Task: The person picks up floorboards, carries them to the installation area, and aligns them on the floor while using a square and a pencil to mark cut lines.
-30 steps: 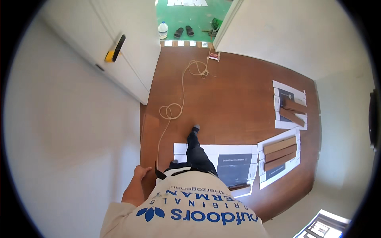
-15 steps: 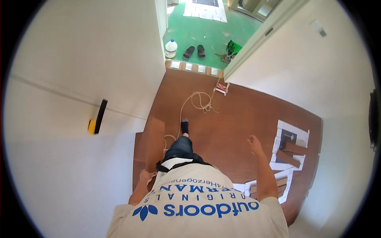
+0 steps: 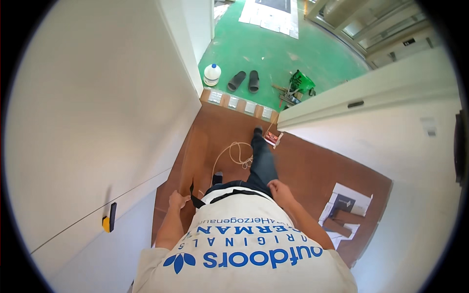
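Observation:
My left hand [image 3: 179, 199] is closed on the near end of a long brown floorboard [image 3: 194, 156]. The board extends away from me along my left side, beside the white wall panel, its near end partly hidden by a black strap [image 3: 194, 195] at my waist. Close against my dark trouser leg, my right hand [image 3: 279, 189] hangs with its fingers curled and nothing visible in it. A loose pale cord [image 3: 229, 149] lies coiled on the brown floor [image 3: 312, 166] around my feet, one foot forward near the doorway.
Ahead are a row of silver-and-wood pieces [image 3: 233, 102] on the threshold, a jug [image 3: 212, 74], dark slippers [image 3: 253, 81] and a green bag [image 3: 302, 82] with tools. A cord reel [image 3: 272, 138] sits near the right door [image 3: 351, 141]. Board offcuts [image 3: 338, 227] lie on cardboard at right.
I have stepped forward toward the doorway, one leg now far ahead. My right hand has swung in from the right to my thigh. The board has moved along with my left hand.

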{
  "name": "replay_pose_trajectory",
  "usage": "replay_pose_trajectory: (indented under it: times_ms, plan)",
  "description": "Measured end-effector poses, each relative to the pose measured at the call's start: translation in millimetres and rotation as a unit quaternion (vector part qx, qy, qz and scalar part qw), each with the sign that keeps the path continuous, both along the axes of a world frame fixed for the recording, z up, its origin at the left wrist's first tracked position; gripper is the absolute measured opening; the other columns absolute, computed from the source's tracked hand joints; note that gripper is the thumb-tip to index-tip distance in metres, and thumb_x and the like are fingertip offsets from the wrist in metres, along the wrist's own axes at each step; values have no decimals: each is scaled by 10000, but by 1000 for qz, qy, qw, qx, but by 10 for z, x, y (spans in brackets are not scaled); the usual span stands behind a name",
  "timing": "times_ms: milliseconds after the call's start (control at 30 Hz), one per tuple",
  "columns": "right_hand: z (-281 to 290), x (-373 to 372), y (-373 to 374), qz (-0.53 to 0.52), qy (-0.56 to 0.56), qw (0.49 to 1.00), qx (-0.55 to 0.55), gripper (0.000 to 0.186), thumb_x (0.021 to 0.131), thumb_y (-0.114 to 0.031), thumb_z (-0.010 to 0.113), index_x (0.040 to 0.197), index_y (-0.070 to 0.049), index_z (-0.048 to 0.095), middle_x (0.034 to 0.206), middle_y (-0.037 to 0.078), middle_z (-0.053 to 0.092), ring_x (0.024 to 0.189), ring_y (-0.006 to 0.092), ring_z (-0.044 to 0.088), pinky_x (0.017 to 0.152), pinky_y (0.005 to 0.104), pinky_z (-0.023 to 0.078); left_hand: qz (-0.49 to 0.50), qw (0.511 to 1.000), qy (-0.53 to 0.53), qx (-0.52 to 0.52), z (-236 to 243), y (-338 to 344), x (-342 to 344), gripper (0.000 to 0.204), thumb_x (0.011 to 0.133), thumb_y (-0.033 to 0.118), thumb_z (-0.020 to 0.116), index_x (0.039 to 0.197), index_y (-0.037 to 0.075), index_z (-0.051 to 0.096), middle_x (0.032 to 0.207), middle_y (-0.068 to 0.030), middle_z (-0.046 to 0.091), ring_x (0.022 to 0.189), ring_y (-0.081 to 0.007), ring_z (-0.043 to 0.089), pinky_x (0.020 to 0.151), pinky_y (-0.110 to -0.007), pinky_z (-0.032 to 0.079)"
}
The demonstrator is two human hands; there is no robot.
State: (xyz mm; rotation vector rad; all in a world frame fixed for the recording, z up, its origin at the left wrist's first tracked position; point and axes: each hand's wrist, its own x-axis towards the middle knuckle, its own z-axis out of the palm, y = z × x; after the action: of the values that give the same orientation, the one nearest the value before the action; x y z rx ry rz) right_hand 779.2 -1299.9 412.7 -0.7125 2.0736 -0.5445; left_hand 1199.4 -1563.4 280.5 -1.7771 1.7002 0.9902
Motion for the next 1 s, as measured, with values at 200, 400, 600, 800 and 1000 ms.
replay_pose_trajectory:
  times_ms: [200,400,600,800,1000]
  plan:
    - [-413,-1895,-1111,47,24,998,-34,219,1051,-243,609,1141,-64,699,987,227,745,920,403,732,823,464,570,59,997,21,-39,202,-505,-1497,746,737,347,968,1300,-33,660,1266,-257,729,1201,-424,692,1022,-469,552]
    - [-136,-3745,-2748,76,51,994,-55,267,1007,-207,666,1209,-34,664,920,196,731,851,347,717,779,453,558,93,994,-18,-64,594,-788,-2504,707,781,375,931,1276,-37,641,1189,-300,733,1154,-458,695,1007,-488,555]
    - [-639,-5423,-2837,18,320,938,131,440,956,-159,630,1376,-44,559,1194,239,713,1053,443,695,933,554,532,99,994,-27,-41,593,-1032,-3318,743,781,395,929,1308,-30,623,1190,-299,734,1154,-452,699,993,-489,562]
    - [-571,-5682,-2182,194,445,816,315,310,935,-172,618,1214,-63,699,1175,204,719,1143,369,649,1010,552,442,83,996,-1,-22,68,-1399,-3548,622,790,335,902,1263,5,669,1189,-286,737,1144,-454,702,992,-481,564]
    - [-492,-5597,-1967,303,405,788,351,362,1016,-228,542,1324,-89,670,1349,170,665,1316,348,573,1177,527,349,122,992,30,4,220,-1956,-3899,560,778,332,857,1206,6,699,1193,-295,728,1131,-474,692,996,-502,556]
